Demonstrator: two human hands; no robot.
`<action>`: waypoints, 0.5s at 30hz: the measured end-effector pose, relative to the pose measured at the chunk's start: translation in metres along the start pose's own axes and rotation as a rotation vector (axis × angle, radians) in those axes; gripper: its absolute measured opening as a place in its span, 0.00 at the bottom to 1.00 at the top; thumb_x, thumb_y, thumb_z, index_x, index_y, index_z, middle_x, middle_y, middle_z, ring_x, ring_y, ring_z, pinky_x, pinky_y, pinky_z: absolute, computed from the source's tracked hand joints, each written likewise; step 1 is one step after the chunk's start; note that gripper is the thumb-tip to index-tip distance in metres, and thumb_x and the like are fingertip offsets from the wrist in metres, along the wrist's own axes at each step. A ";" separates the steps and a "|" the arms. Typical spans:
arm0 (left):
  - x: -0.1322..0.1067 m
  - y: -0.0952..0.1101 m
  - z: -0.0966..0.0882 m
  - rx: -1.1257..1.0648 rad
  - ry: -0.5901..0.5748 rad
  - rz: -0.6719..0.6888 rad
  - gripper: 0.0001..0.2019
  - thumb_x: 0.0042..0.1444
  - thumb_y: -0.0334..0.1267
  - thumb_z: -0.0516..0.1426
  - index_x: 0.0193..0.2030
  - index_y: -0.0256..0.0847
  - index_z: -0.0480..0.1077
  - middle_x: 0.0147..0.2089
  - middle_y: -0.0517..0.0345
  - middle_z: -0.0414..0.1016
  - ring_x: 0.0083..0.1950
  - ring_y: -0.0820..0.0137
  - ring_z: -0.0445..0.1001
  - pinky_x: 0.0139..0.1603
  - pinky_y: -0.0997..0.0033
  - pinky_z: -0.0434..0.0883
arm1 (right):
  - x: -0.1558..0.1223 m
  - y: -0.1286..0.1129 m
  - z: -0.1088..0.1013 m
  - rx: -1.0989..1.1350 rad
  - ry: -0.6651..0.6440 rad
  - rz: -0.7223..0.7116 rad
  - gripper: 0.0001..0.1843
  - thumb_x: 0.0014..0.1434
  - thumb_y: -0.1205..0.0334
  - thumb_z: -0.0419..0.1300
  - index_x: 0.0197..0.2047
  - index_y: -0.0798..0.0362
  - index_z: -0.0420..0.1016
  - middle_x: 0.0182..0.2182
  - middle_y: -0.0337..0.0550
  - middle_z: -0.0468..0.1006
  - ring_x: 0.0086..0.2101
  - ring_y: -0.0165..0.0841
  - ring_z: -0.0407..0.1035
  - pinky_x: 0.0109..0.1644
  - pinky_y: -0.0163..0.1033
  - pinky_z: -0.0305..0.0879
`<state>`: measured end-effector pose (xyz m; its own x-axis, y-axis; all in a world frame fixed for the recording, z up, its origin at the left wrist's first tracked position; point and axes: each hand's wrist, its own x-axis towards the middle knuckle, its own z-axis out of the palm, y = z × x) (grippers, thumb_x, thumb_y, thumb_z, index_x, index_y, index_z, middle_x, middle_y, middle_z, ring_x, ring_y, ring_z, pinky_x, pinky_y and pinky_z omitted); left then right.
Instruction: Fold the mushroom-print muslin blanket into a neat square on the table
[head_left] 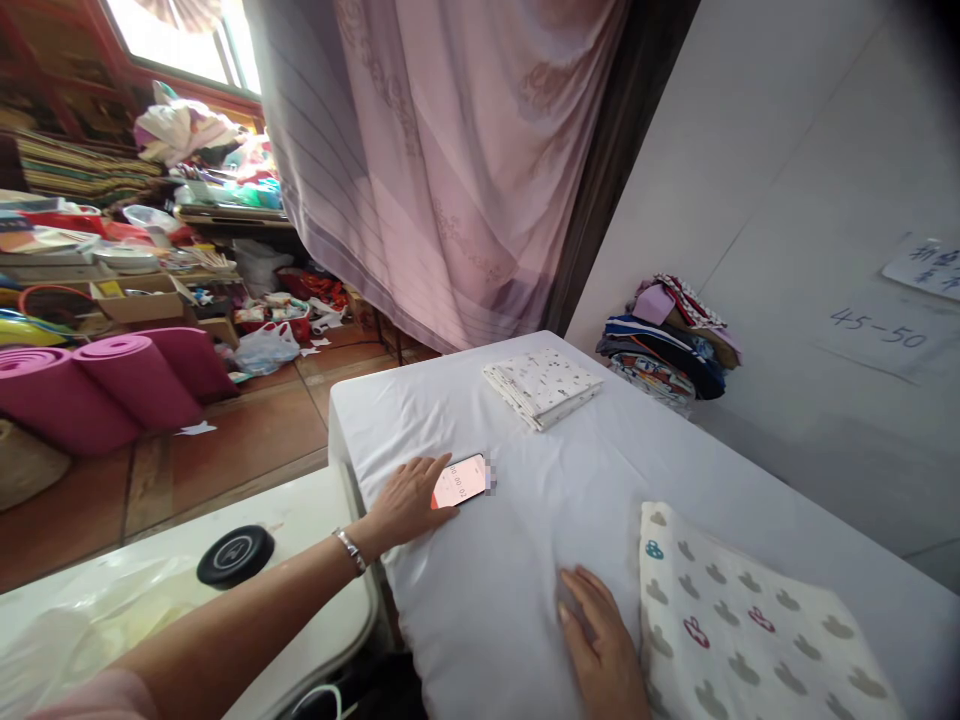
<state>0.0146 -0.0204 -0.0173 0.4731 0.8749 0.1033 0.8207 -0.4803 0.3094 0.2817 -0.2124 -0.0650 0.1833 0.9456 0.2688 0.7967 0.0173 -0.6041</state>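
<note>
Presently, the phone (468,476) lies on the white-covered worktop (510,570), its lit screen showing digits. At the phone's left end is the left hand (401,500), thumb and fingers by its edges; whether that grip is clenched, I cannot tell. Nearer than the phone and to its right, the right hand (602,640) has its grip released, beside a cream patterned cloth (750,625). Beyond the phone sits a folded printed cloth (544,382).
</note>
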 end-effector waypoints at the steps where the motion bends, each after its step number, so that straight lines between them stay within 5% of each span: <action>1: 0.000 0.000 0.000 0.000 0.005 0.000 0.38 0.45 0.50 0.57 0.63 0.44 0.51 0.56 0.47 0.63 0.55 0.55 0.61 0.53 0.58 0.57 | 0.000 0.000 0.000 -0.002 -0.002 0.000 0.19 0.59 0.55 0.50 0.50 0.51 0.71 0.51 0.45 0.70 0.53 0.38 0.63 0.50 0.40 0.68; 7: 0.010 -0.008 -0.006 0.058 0.054 -0.009 0.40 0.45 0.47 0.58 0.64 0.41 0.48 0.52 0.45 0.66 0.52 0.55 0.63 0.51 0.60 0.58 | -0.001 0.007 0.006 0.009 0.040 -0.030 0.20 0.59 0.53 0.50 0.49 0.52 0.72 0.50 0.46 0.71 0.52 0.39 0.64 0.53 0.42 0.66; 15: 0.067 -0.064 -0.032 0.110 0.108 -0.173 0.39 0.46 0.48 0.57 0.64 0.40 0.49 0.52 0.43 0.66 0.52 0.55 0.64 0.51 0.60 0.57 | -0.003 0.023 0.028 0.170 0.196 -0.060 0.20 0.57 0.49 0.50 0.45 0.48 0.76 0.45 0.45 0.75 0.49 0.43 0.67 0.52 0.47 0.67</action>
<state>-0.0163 0.0708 -0.0004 0.2897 0.9436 0.1603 0.9195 -0.3208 0.2271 0.2837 -0.2054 -0.1007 0.2596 0.8606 0.4381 0.7044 0.1415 -0.6955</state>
